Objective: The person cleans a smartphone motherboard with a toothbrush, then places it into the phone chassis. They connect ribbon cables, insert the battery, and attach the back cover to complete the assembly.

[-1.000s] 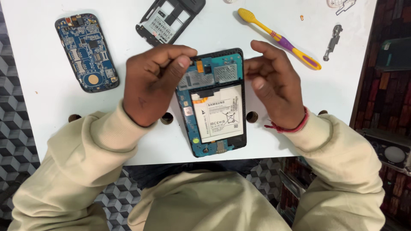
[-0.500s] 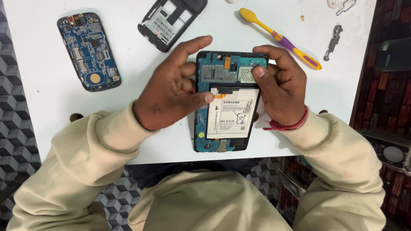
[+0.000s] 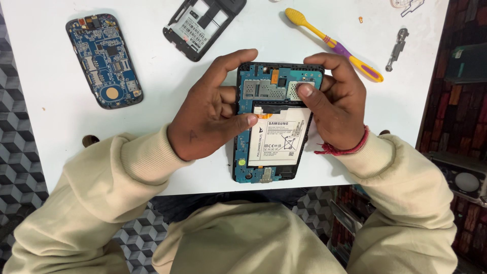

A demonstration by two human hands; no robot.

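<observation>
blue circuit board and a flat white battery (image 3: 276, 136) fill the open tablet (image 3: 274, 122), lying on the white table (image 3: 45, 132) between my hands. my left hand (image 3: 210, 114) pinches its left edge, thumb on the battery's corner; my right hand (image 3: 337, 106) pinches the right edge, thumb pressed on a metal shield.

Repair bench: opened tablet (image 3: 276, 122), circuit board (image 3: 104, 61)

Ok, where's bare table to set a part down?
Bare table lies left of the left hand, below the blue circuit board. A smaller patch sits right of the right hand, under the toothbrush. The far edge is crowded.
</observation>
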